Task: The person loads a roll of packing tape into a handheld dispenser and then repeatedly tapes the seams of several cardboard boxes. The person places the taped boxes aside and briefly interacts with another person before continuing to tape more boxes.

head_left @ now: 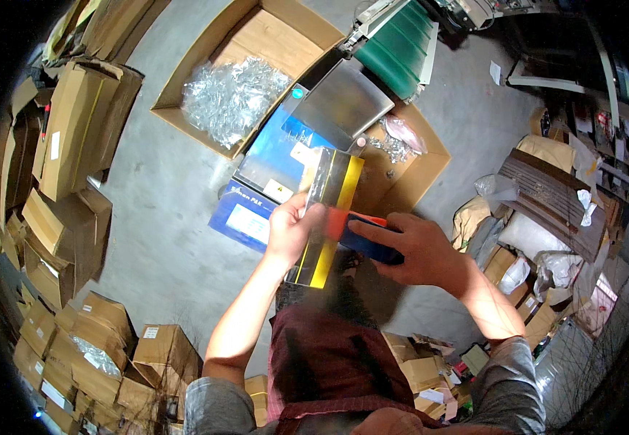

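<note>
My left hand point(290, 228) is closed on the left edge of a flat black package point(327, 243) with a yellow stripe, its shiny surface like clear film. The package is held upright lengthwise in front of me, above the blue machine. My right hand point(419, 250) grips a dark blue and orange handheld tool point(372, 239), whose kind I cannot make out. The tool's orange end meets the package's right side in this view; whether they touch is unclear. Beneath is a blue machine point(260, 156) with a metal top plate point(343, 98).
A large open carton point(176, 69) holding crumpled clear film point(234, 101) stands beyond the machine at left. Another open carton point(430, 170) sits right of it, near a green conveyor belt point(401, 51). Stacked cardboard boxes point(75, 130) line the left; bags and wrapping point(539, 239) lie at right.
</note>
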